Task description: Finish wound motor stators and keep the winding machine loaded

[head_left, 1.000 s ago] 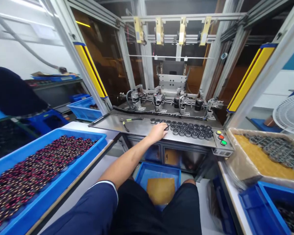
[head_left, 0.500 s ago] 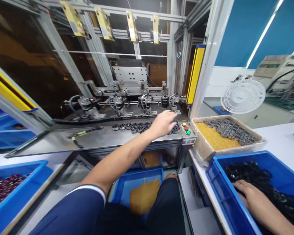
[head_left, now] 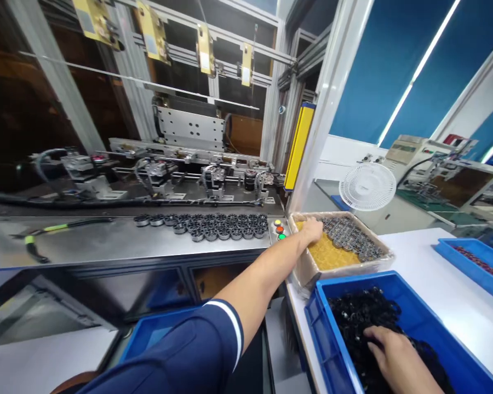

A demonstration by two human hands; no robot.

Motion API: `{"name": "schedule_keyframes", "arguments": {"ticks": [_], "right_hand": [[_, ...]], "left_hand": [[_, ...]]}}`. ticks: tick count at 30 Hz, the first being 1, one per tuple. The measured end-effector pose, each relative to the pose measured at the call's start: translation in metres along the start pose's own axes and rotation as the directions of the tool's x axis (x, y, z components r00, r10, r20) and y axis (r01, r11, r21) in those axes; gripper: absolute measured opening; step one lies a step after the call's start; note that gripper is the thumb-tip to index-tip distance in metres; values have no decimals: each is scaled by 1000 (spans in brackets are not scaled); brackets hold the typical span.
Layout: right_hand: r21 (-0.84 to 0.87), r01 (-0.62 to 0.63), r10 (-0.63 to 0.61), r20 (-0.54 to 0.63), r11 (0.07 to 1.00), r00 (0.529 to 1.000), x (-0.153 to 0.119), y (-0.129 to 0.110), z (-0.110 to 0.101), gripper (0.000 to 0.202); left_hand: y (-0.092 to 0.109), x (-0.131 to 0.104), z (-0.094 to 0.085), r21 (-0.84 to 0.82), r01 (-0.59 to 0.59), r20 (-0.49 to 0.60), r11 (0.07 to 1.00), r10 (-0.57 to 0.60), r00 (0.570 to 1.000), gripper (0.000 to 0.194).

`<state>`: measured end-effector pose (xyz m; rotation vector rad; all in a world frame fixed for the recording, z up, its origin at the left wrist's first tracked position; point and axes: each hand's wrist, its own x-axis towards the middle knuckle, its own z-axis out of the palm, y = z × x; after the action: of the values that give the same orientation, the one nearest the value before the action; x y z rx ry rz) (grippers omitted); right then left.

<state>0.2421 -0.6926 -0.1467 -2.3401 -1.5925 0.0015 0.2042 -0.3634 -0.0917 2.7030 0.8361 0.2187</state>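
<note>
My left hand [head_left: 312, 230] reaches over the left side of a plastic-lined box [head_left: 340, 269], at the edge of the grey ring parts [head_left: 349, 235] lying on yellow material [head_left: 331, 254]. Its fingertips are too small to show whether they grip a part. My right hand [head_left: 388, 347] is in a blue bin [head_left: 414, 290], over a heap of black parts [head_left: 361, 312]. Thumb and forefinger there are apart, with nothing visible between them; the other fingers are partly hidden.
Round metal parts [head_left: 217, 224] stand in rows on the machine's front ledge [head_left: 119, 241], beside a button panel [head_left: 279, 230]. Behind is a row of fixtures [head_left: 213, 180]. A white fan [head_left: 367, 186] and another blue bin [head_left: 476, 268] are at the right.
My left hand has moved right, from above the ledge parts to the plastic-lined box. My right hand stays in the blue bin. The view has turned to the right.
</note>
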Motion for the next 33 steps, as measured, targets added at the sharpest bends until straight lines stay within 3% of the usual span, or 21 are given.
{"name": "schedule_keyframes", "arguments": {"ticks": [5,8,11,13,15,16,17,20,21,22,26,33], "right_hand": [[26,-91,90,40,996,995,-4,-25,-12,15],[48,-168,167,16,985,986,-5,-31,-16,13],[101,-159,165,-49,982,985,-6,-36,-18,11],[150,-95,115,-130,984,985,-8,-45,-19,5],[194,9,38,-234,981,971,-15,-62,-21,18],[199,98,-34,-304,975,952,-19,-73,-22,26],[185,202,-121,-373,962,920,-24,-84,-24,31],[88,471,-368,-505,878,780,-39,-119,-30,36],[65,518,-416,-513,853,751,-43,-128,-32,38],[58,542,-444,-504,839,741,-47,-136,-33,38],[63,598,-505,-472,799,723,-53,-150,-34,38],[83,631,-543,-432,771,720,-56,-156,-34,40]], "left_hand": [[7,4,-4,-153,8,-2,988,-8,1000,39],[14,-9,-13,-309,-38,18,950,46,999,38],[17,-54,-19,-502,-105,15,858,131,991,34],[15,-103,-15,-633,-137,5,762,180,984,40],[11,-158,-6,-742,-133,12,657,211,977,47],[9,-185,1,-791,-115,23,601,218,976,45],[8,-209,7,-873,-86,32,480,233,972,46],[8,-263,20,-997,64,49,-47,272,961,65],[8,-274,22,-983,101,56,-152,278,959,72],[8,-283,23,-974,123,67,-188,281,957,77],[10,-304,19,-972,156,101,-173,291,952,80],[8,-319,18,-959,183,118,-218,279,953,81]]}}
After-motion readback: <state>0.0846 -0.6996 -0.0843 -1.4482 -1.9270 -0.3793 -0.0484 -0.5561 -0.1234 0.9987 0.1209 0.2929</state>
